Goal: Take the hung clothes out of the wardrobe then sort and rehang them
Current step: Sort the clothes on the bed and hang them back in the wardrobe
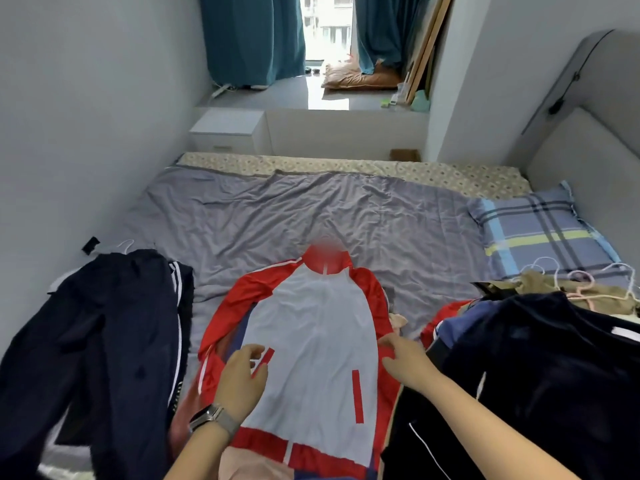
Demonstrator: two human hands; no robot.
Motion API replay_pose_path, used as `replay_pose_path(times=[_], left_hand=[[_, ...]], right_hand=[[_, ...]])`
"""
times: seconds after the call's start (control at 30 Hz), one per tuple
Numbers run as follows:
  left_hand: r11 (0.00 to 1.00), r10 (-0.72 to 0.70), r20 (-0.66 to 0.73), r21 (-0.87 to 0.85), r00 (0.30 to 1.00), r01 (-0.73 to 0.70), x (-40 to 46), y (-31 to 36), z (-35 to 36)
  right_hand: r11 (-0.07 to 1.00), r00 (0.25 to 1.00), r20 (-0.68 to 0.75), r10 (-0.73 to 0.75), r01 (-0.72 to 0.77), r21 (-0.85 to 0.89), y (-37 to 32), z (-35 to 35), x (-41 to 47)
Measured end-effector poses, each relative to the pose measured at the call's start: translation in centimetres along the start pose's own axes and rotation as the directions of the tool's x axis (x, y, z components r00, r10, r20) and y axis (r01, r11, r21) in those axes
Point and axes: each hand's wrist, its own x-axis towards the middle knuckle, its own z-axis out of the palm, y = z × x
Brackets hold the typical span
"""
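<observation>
- Our left hand (242, 370) hovers over or rests on the lower left side of the red and white jacket (311, 341), fingers loosely curled and clamped on nothing that we can see; whether the fingertips touch the cloth we cannot tell.
- Our right hand (407, 363) lies at the jacket's right edge with the fingers bent onto the red sleeve; it seems to be pinching or pressing that edge, though a firm grasp is not plain.
- The jacket lies flat between our two hands on the grey bedsheet (277, 209), front up, collar pointing away from us.
- We judge it light, soft and limp: it will sag and fold unless taken at two points, best at the shoulders or collar, where a hanger would go.
- Just outside our left hand lies a dark navy garment (104, 323) with white stripes.
- Just outside our right hand sits a heap of dark clothes (536, 358), and beyond it some pale hangers (585, 282) near the plaid pillow (533, 230).
</observation>
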Motion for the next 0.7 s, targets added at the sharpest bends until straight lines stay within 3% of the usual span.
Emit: replay_pose_path(times=[0.23, 0.37, 0.57, 0.7], left_hand=[[0.995, 0.098, 0.038, 0.010, 0.994, -0.099, 6.5, -0.7, 4.3], [0.990, 0.129, 0.097, 0.037, 0.987, -0.133, 10.1, -1.8, 8.1], [0.989, 0.147, 0.018, 0.003, 0.989, -0.147, 17.4, -2.5, 13.5], [0.995, 0.086, -0.029, -0.048, 0.996, -0.087, 20.4, -3.5, 16.7]], right_hand=[[0.997, 0.996, -0.050, 0.067, -0.070, -0.046, 1.9, 1.9, 7.2], [0.986, 0.998, -0.007, 0.066, -0.066, -0.156, 5.0, 5.4, 11.9], [0.924, 0.993, -0.042, -0.106, 0.083, -0.374, 9.0, 6.9, 22.5], [0.861, 0.965, -0.091, -0.247, 0.175, -0.478, 10.4, 6.3, 29.5]])
